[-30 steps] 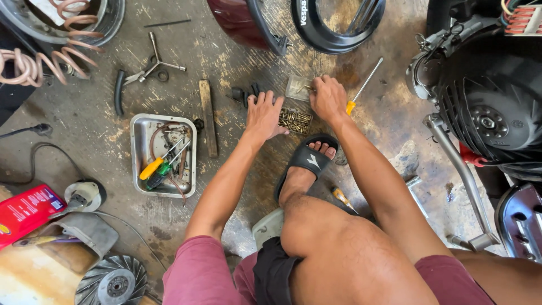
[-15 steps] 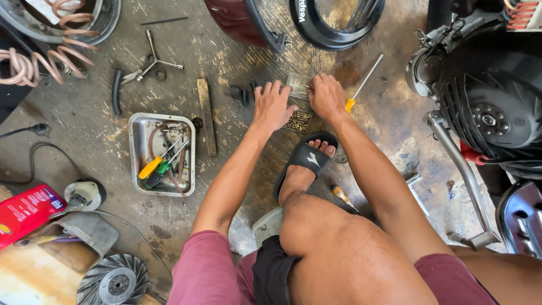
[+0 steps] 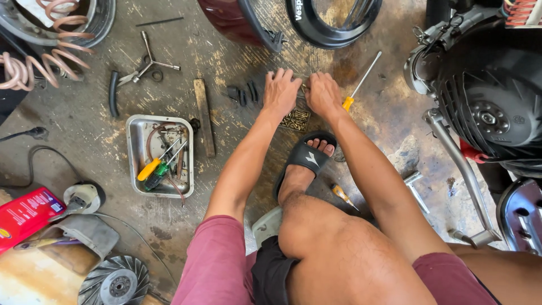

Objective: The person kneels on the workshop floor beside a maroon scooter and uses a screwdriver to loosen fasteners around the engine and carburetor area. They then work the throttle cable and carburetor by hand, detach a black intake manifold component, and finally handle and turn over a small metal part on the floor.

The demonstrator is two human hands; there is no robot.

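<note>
Brass-coloured grid plate point(image 3: 296, 118) lies on concrete floor point(image 3: 237, 68), just below both hands. Left hand point(image 3: 280, 91) and right hand point(image 3: 322, 94) pinch a small part between them; part unclear. Yellow-handled screwdriver point(image 3: 361, 83) just right of right hand.

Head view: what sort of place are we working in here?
Most likely a scooter repair workshop: a scooter engine, a metal tray of screwdrivers and loose parts lie on the stained concrete floor around both hands.

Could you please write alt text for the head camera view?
Both hands, left hand and right hand, press on a small metal part on the oily floor, beside a yellow-handled screwdriver; a tool tray sits left.
</note>
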